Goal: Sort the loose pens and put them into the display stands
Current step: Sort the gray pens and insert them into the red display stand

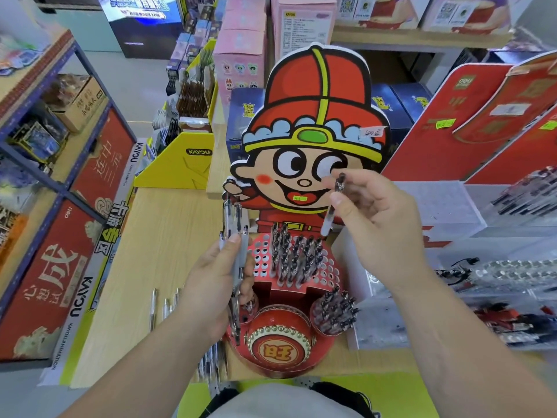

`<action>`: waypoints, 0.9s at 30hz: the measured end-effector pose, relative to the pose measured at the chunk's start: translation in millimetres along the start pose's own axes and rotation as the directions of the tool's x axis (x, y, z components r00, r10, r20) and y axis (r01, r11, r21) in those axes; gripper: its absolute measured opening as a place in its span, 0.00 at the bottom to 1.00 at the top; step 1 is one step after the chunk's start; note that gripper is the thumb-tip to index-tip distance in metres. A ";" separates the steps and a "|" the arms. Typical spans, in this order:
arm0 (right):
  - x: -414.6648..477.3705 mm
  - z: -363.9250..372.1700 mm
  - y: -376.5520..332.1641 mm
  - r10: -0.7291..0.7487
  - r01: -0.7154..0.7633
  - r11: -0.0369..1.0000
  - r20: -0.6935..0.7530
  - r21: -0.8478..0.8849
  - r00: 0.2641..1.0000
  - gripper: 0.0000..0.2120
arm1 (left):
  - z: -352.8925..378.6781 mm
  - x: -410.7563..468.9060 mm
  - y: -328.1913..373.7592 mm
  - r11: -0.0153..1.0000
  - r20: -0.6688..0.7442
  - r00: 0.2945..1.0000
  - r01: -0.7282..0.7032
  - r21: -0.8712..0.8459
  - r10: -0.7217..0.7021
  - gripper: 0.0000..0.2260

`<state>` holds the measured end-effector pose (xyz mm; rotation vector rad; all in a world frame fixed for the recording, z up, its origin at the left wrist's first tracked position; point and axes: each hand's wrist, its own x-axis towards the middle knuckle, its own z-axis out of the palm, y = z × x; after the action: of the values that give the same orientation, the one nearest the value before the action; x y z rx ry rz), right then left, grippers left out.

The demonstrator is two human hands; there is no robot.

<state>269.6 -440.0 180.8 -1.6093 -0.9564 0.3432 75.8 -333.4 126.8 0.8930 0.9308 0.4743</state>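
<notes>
Holding one pen (333,206) pinched between thumb and fingers of my right hand (376,224), tip down, above the perforated tier of the display stand (329,267). My left hand (217,282) grips a bundle of pens (236,257) at the stand's left side. Further loose pens (164,306) lie on the surface (156,236) toward its near edge. Step in hand: insertion. Next move, as I judge it: align the tip over a vacant hole and lower it straight.

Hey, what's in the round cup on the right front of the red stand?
Dark-topped pens stand packed in that cup; they hide its floor and their own tips.
</notes>
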 end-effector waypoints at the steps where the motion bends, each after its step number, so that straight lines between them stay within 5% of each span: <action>1: -0.6 1.2 3.9 0.007 -0.007 1.000 -0.009 0.002 1.000 0.14 | 0.9 0.2 -0.9 1.000 -0.003 1.000 0.000 0.005 0.000 0.12; 16: -1.3 33.9 46.0 0.164 -0.146 0.976 0.106 -0.164 0.981 0.11 | -3.0 2.2 -4.2 1.000 -0.044 0.999 0.008 0.018 -0.007 0.10; 27: 1.1 34.2 46.4 0.207 -0.201 0.972 0.038 -0.124 0.978 0.10 | -4.9 3.6 -3.4 0.999 -0.050 0.999 0.010 0.040 -0.008 0.10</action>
<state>265.3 -415.5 128.7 -1.8226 -0.8645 0.4775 73.6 -330.7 120.9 0.9168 0.9927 0.4736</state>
